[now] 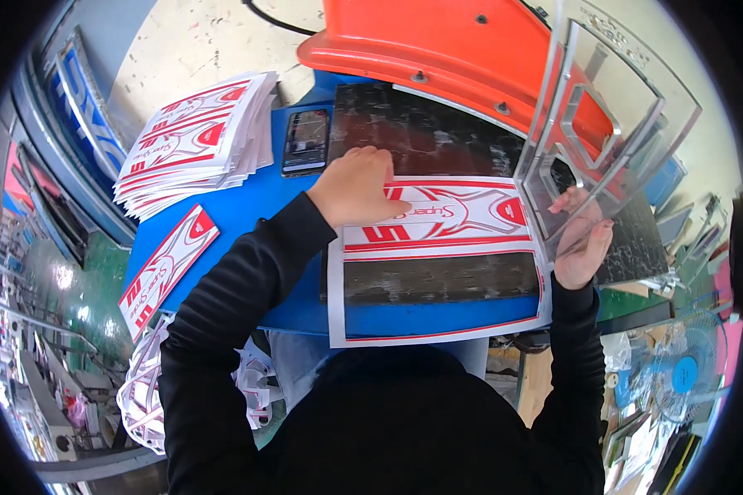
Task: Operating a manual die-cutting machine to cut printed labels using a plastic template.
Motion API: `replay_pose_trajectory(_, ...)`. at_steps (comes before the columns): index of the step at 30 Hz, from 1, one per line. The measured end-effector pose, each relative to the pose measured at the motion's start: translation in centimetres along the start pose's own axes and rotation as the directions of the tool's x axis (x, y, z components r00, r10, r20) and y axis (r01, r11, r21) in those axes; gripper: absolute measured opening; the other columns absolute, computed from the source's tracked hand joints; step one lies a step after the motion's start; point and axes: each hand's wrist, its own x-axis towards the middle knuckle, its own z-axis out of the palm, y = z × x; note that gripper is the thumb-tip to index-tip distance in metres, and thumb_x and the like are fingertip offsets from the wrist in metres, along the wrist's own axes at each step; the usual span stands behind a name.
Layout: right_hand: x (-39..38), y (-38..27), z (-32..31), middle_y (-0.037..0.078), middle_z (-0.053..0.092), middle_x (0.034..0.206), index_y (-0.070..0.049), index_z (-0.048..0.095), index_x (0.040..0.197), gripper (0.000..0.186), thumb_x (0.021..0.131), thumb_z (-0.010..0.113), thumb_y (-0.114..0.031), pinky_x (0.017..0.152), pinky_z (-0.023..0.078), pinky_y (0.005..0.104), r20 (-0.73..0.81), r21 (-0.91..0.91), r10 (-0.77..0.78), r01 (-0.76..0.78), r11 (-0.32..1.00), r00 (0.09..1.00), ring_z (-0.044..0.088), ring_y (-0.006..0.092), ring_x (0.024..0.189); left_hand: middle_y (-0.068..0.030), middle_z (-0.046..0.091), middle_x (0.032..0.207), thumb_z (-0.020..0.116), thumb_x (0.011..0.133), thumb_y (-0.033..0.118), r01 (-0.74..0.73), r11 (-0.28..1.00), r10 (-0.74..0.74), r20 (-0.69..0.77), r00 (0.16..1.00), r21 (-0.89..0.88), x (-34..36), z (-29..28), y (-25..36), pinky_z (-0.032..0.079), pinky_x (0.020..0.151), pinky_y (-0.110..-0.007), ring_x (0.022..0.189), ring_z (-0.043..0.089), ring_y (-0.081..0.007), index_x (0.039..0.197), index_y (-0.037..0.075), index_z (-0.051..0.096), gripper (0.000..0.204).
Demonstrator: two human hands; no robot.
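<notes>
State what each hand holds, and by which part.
Right hand grips the clear plastic template by its lower edge. Left hand holds nothing, pressing flat on the red-and-white sheet.

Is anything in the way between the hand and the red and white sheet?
Nothing visible is. The left hand already presses flat on the sheet, which lies on the dark plate. The right hand holds the clear template tilted up at the sheet's right end, not between the left hand and the sheet.
</notes>
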Motion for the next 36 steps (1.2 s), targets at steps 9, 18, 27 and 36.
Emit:
replay_pose_trajectory(9, -0.2, 0.2, -0.6, 0.017, 0.066, 0.099, 0.014, 0.056, 0.119, 0.076, 0.099, 0.046, -0.058, 0.085, 0.048, 0.0347, 0.004, 0.034, 0.032, -0.032, 0.999, 0.999, 0.062, 0.0233, 0.090, -0.0168, 0.071, 0.088, 0.072, 0.087, 0.023, -0.164, 0.986, 0.163, -0.075, 0.984, -0.014, -0.7, -0.3, 3.1, 0.048, 0.071, -0.038, 0.078, 0.068, -0.0304, 0.103, 0.006, 0.065, 0.024)
replay_pose_trajectory(18, -0.1, 1.0, -0.8, 0.019, 0.065, 0.099, 0.014, 0.055, 0.120, 0.077, 0.099, 0.045, -0.059, 0.085, 0.047, 0.0363, 0.030, 0.104, 0.007, -0.010, 0.994, 1.000, 0.061, 0.0243, 0.091, -0.0028, 0.062, 0.075, 0.069, 0.070, 0.003, -0.471, 0.832, 0.545, -0.279, 0.790, 0.292, -5.3, -1.0, 7.2, 0.040, 0.066, -0.032, 0.069, 0.061, -0.0168, 0.099, 0.008, 0.068, 0.029)
replay_pose_trajectory(27, 0.1, 0.8, -0.6, 0.019, 0.063, 0.099, 0.014, 0.056, 0.118, 0.082, 0.099, 0.037, -0.063, 0.084, 0.044, 0.0379, -0.034, -0.017, 0.016, -0.017, 1.000, 0.999, 0.059, 0.0263, 0.093, -0.0057, 0.064, 0.088, 0.060, 0.096, 0.003, -0.013, 0.899, -0.280, -0.596, 0.752, -0.439, -8.3, -3.2, -1.2, 0.047, 0.068, -0.023, 0.075, 0.059, -0.0095, 0.102, 0.000, 0.064, 0.008)
replay_pose_trajectory(36, -0.3, 1.9, -2.5, 0.018, 0.058, 0.113, 0.011, 0.052, 0.125, 0.087, 0.097, 0.029, -0.068, 0.089, 0.042, 0.0392, -0.074, -0.005, 0.084, -0.085, 0.996, 0.994, 0.055, 0.0267, 0.102, 0.0044, 0.062, 0.082, 0.061, 0.099, 0.010, 0.199, 0.763, -0.553, -0.461, 0.694, -0.615, -24.2, -14.8, -13.1, 0.040, 0.066, -0.016, 0.072, 0.052, 0.0001, 0.106, 0.002, 0.067, 0.013)
